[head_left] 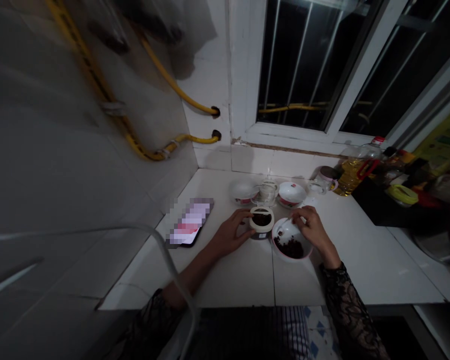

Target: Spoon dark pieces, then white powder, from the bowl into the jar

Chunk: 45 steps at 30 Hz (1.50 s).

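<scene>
My left hand has its thumb and fingers around the left side of a small jar with a pale rim and dark red-brown contents. Just right of the jar stands a white bowl with a pink rim. Dark crumbly food lies in its lower part. Above the bowl's far right side, my right hand is closed on a thin, pale spoon that reaches into the bowl. The spoon's handle is mostly hidden by the fingers.
Behind the jar are two more bowls and a clear container. A glass jar, an oil bottle and condiments stand to the right. A phone lies at left. A pale cable crosses before my left forearm.
</scene>
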Each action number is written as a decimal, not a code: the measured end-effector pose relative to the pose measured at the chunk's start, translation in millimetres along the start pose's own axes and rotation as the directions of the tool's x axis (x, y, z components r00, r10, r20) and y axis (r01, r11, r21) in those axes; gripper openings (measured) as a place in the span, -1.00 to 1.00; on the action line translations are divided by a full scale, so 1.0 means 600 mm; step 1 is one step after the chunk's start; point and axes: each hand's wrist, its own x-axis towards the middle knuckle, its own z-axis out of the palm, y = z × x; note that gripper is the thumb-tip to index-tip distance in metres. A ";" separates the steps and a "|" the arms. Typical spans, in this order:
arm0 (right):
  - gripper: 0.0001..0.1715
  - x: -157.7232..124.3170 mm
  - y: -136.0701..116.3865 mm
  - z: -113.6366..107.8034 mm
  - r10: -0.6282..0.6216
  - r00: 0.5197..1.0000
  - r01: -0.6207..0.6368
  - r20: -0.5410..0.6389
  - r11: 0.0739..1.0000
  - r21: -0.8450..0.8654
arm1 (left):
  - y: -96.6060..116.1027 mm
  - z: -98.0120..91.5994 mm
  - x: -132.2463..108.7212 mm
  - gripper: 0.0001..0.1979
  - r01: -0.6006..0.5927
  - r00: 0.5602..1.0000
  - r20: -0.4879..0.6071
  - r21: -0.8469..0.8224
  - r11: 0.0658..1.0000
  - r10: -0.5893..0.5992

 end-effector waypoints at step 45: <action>-0.78 0.000 -0.062 0.025 -0.398 0.890 0.393 -0.222 0.917 -0.065 | -0.003 0.003 0.001 -0.66 0.001 1.000 -0.012 -0.011 1.000 -0.001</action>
